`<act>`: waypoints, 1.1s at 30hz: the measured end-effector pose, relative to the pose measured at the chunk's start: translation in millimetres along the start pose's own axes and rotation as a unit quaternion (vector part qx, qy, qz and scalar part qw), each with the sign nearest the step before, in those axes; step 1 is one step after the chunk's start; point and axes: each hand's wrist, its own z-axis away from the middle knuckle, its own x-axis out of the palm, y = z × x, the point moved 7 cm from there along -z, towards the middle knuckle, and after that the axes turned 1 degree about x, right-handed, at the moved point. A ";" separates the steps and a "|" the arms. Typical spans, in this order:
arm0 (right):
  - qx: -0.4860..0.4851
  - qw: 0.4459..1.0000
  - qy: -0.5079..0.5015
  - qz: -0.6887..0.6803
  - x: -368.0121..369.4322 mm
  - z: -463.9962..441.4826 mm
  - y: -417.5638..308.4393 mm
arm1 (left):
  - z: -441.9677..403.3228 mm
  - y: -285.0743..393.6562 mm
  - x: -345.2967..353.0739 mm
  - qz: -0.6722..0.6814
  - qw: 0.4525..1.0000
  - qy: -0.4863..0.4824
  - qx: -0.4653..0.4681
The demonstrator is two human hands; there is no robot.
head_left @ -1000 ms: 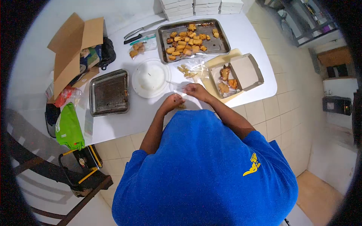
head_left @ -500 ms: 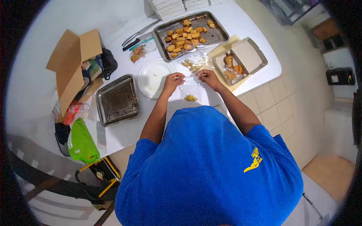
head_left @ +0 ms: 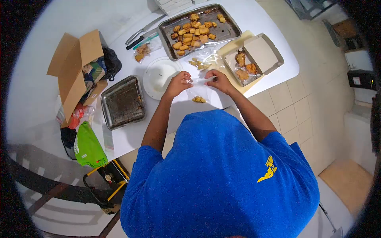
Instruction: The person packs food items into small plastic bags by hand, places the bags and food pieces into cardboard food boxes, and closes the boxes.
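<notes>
Between my two hands a clear plastic bag (head_left: 195, 89) hangs by its top edge, with small yellowish food pieces (head_left: 199, 99) at its bottom. My left hand (head_left: 180, 82) pinches the left end of that edge. The right end is pinched in my right hand (head_left: 218, 81). A white plate (head_left: 149, 84) with a small dark strip on it lies beside my left hand. Just beyond my hands is another clear bag (head_left: 199, 63) of similar yellowish pieces. To the right of it an open cardboard box (head_left: 270, 54) holds browned pieces in clear plastic.
A metal tray (head_left: 228, 35) of browned chunks stands at the back. Left of it lie a knife (head_left: 135, 36) and a bagged portion (head_left: 142, 50). A dark tray (head_left: 121, 107), a carton (head_left: 71, 77) and a green cloth (head_left: 89, 146) are on the left.
The bag's top edge is now drawn into a straighter, whiter band between my fingers. My hands stay at nearly the same spot, and the view has shifted slightly.
</notes>
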 end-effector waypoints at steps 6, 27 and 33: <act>-0.079 0.989 -0.063 0.104 8.8 -11.5 -1.4 | 3.6 6.6 5.2 -0.245 0.964 -0.025 0.101; -0.219 0.788 -0.036 0.575 61.5 48.5 25.5 | 22.5 -42.2 78.5 -0.596 0.783 -0.100 0.145; -0.167 0.808 -0.032 0.565 63.8 55.3 20.7 | 37.8 -41.3 79.4 -0.523 0.839 -0.037 0.145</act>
